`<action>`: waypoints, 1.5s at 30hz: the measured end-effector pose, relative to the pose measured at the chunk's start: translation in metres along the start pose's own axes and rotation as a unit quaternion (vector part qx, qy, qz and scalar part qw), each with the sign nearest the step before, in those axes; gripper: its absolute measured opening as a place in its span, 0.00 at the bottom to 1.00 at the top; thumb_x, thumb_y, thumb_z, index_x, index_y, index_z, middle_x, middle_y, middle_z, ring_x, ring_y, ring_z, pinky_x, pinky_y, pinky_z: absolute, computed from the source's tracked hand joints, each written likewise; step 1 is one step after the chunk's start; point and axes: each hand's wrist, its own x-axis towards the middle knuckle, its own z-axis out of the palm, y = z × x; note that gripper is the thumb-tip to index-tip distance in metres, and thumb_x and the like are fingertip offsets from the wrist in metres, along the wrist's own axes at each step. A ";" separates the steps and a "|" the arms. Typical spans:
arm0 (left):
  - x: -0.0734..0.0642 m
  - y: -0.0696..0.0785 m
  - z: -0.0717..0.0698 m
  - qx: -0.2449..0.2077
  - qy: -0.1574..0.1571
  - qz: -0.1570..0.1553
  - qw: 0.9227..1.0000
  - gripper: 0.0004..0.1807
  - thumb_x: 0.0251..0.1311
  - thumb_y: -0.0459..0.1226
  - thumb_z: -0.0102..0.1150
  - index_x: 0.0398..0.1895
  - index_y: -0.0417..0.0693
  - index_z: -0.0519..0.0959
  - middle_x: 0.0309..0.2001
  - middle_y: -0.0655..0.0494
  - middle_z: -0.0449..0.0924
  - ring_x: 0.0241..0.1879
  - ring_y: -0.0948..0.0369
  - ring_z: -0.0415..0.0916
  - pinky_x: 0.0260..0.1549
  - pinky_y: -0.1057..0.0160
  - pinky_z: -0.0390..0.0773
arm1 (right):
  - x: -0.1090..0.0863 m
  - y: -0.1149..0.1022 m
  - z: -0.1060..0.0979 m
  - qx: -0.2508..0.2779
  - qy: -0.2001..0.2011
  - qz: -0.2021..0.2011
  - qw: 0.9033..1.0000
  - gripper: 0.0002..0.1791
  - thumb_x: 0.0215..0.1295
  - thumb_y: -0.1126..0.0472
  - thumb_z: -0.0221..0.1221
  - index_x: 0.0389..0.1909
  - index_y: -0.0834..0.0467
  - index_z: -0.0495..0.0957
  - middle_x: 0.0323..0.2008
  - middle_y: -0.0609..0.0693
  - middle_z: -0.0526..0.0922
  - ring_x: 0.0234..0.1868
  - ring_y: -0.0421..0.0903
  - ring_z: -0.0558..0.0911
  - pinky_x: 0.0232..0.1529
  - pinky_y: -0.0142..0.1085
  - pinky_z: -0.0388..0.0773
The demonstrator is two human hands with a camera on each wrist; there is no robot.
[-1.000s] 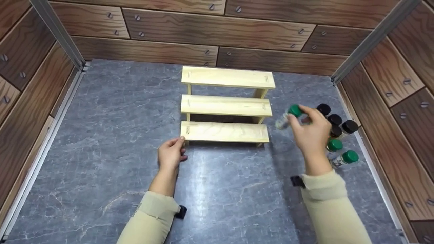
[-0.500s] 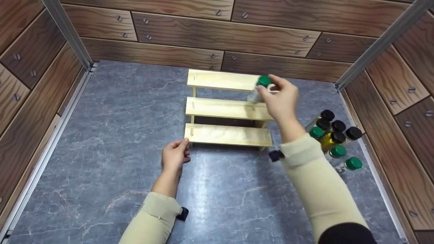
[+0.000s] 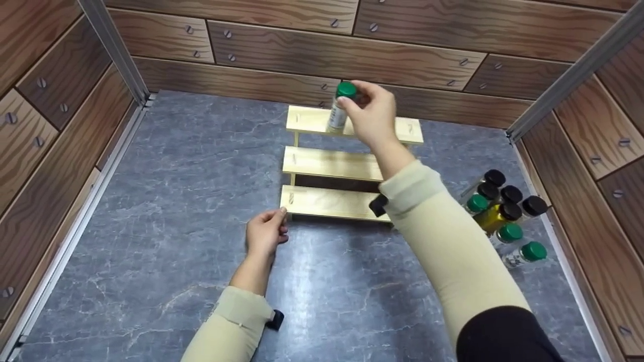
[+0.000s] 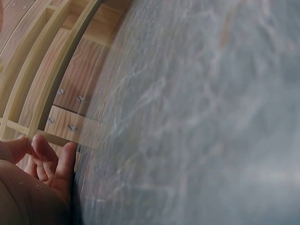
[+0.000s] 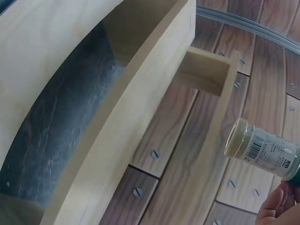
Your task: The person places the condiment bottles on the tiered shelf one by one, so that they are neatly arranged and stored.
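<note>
A three-tier wooden step shelf [image 3: 329, 200] stands on the grey marbled surface. At its lowest tier's front left corner, my left hand [image 3: 263, 234] pinches the board, thumb on top; the left wrist view shows its curled fingers [image 4: 65, 164] beside the frame. My right hand [image 3: 375, 113] grips a spice jar [image 3: 337, 116] near its green cap, thumb on one side. The jar is nearly upright and overlaps the top tier in the head view. Its printed label [image 5: 269, 149] and tan contents show in the right wrist view, where its base points toward the shelf.
At the right stand several jars: some with black caps [image 3: 511, 194], one holding yellow contents [image 3: 489, 219], and others with green caps [image 3: 533, 250]. Wood-print walls [image 3: 282, 50] and metal rails [image 3: 75, 221] bound the surface at the back and sides.
My right hand has carried the green-capped spice jar from beside the jars at the right, leftward and back to the top tier. My left hand keeps its hold on the shelf corner.
</note>
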 end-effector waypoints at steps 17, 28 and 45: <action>0.000 0.002 -0.001 -0.002 -0.006 0.000 1.000 0.15 0.72 0.37 0.68 0.48 0.29 0.84 0.32 0.48 0.81 0.24 0.63 0.77 0.19 0.66 0.81 | 0.016 -0.009 0.037 -0.087 -0.028 0.013 0.996 0.28 0.71 0.56 0.70 0.68 0.62 0.79 0.55 0.52 0.85 0.45 0.43 0.77 0.47 0.31 0.77; 0.000 0.000 -0.002 0.002 -0.008 -0.005 1.000 0.16 0.72 0.38 0.68 0.48 0.29 0.83 0.33 0.46 0.82 0.24 0.62 0.77 0.19 0.65 0.82 | -0.001 -0.001 0.012 -0.092 -0.020 0.030 0.995 0.40 0.61 0.61 0.78 0.73 0.62 0.73 0.62 0.53 0.83 0.57 0.48 0.80 0.58 0.34 0.78; -0.003 0.003 -0.004 0.022 -0.010 -0.016 1.000 0.17 0.74 0.38 0.65 0.51 0.28 0.82 0.33 0.48 0.81 0.26 0.62 0.79 0.22 0.65 0.84 | -0.132 0.119 -0.205 -0.217 0.279 0.032 0.935 0.14 0.69 0.61 0.71 0.50 0.65 0.88 0.44 0.59 0.88 0.36 0.32 0.77 0.41 0.25 0.75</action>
